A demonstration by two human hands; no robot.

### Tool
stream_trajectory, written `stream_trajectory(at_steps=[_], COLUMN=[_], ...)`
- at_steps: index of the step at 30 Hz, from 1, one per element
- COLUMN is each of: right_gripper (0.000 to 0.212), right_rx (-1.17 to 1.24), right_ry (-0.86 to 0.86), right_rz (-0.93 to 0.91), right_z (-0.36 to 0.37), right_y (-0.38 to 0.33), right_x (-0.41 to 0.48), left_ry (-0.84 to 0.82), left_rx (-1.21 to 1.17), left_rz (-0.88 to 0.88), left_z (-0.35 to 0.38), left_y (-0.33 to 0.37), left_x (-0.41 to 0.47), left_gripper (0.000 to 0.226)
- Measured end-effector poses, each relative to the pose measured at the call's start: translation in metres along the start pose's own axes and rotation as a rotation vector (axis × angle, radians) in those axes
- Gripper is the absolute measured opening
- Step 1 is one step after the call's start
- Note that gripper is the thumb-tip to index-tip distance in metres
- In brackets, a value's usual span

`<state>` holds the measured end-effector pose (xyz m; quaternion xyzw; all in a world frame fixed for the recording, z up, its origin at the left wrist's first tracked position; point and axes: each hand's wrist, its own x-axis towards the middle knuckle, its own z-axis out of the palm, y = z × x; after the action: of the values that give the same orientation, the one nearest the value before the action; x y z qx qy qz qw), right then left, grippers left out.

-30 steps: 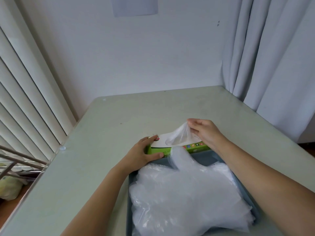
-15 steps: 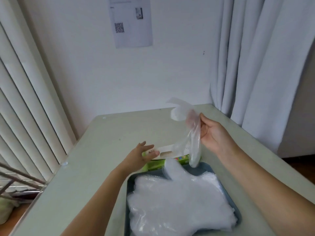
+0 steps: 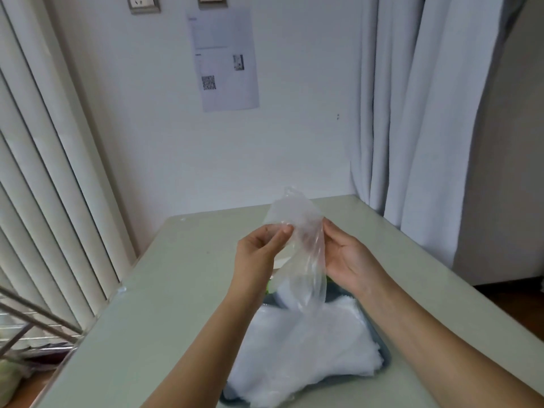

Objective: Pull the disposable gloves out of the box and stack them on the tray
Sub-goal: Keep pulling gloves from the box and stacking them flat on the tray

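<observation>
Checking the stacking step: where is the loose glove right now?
Head view, centre: the glove hangs between the left hand and right hand, both holding it, above the far end of the tray.

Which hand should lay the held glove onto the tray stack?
Right, likely. The right hand holds the glove by its side, above the tray; the left hand only pinches its upper edge, further left.

Plain room, likely home: curtains [image 3: 418,113], vertical blinds [image 3: 44,178], wall sockets [image 3: 144,2], taped paper sheet [image 3: 225,60], table [image 3: 164,304].
</observation>
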<state>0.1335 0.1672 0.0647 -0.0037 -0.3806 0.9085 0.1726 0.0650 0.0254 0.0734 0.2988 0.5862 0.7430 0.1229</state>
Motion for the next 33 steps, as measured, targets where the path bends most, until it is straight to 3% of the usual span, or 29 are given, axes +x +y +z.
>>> stream_trajectory(at_steps=[3, 7, 10, 13, 14, 16, 21, 24, 29, 33], right_gripper=[0.041, 0.003, 0.009, 0.040, 0.046, 0.036, 0.028, 0.025, 0.018, 0.008], right_rx=[-0.109, -0.482, -0.602, -0.673, -0.691, -0.665, -0.454, -0.407, -0.615, -0.802], right_ry=[0.000, 0.206, 0.256, 0.039, -0.019, -0.054, 0.189, 0.223, 0.202, 0.110], right_rz=[-0.010, -0.139, -0.246, -0.162, -0.123, -0.100, -0.068, -0.048, 0.065, 0.157], right_z=[-0.001, -0.001, 0.008, 0.030, 0.037, 0.045, 0.042, 0.033, 0.015, 0.002], right_y=[0.004, 0.005, -0.001, -0.003, -0.002, 0.003, 0.006, 0.004, 0.001, 0.005], right_x=[-0.010, -0.024, -0.036, -0.048, -0.049, -0.052, -0.051, -0.055, -0.071, -0.082], left_ry=[0.064, 0.097, 0.057, -0.072, -0.113, -0.176, -0.220, -0.173, -0.070, -0.136], left_rx=[0.011, 0.467, 0.776, 0.917, 0.939, 0.920, 0.790, 0.690, 0.347, 0.510], left_rz=[0.041, 0.267, 0.465, 0.499, 0.478, 0.407, 0.264, 0.149, -0.220, -0.333], left_z=[0.000, -0.008, -0.013, -0.011, -0.009, -0.007, -0.009, -0.017, -0.032, -0.041], left_y=[0.011, 0.032, 0.046, 0.051, 0.052, 0.050, 0.045, 0.043, 0.044, 0.031], left_x=[-0.005, -0.007, -0.011, -0.015, -0.017, -0.021, -0.028, -0.025, -0.014, -0.006], left_gripper=[0.019, 0.014, 0.013, 0.005, 0.007, 0.009, 0.009, 0.012, 0.013, 0.014])
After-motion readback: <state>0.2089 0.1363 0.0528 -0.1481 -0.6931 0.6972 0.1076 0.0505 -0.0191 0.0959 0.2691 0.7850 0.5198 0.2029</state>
